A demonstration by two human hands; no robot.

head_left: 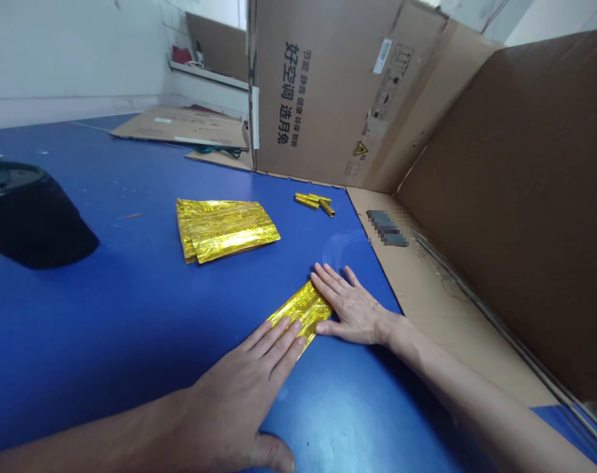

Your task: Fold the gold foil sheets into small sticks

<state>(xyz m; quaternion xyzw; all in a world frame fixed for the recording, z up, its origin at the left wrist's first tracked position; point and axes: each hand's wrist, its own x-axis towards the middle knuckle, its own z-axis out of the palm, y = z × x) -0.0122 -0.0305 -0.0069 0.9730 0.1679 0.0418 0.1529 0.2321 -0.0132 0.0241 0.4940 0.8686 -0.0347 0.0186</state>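
Observation:
A shiny gold foil sheet (306,309) lies flat on the blue tabletop (145,315), slanting up to the right. My left hand (244,381) rests on its near end, fingers stretched out, thumb apart on the table side. Across the far end lies my right hand (350,305), also flat with fingers extended. Both palms hide parts of the sheet. Beyond it sits a stack of wider gold foil sheets (227,230), loosely overlapped. Several small folded gold foil pieces (314,202) lie together farther back, near the carton wall.
A large cardboard carton (328,92) stands behind, with another brown cardboard panel (525,184) on the right. A black object (32,217) is at the left. Flattened cardboard (185,127) lies at the back. A blurred-out flat item (388,228) rests on the cardboard strip (446,315).

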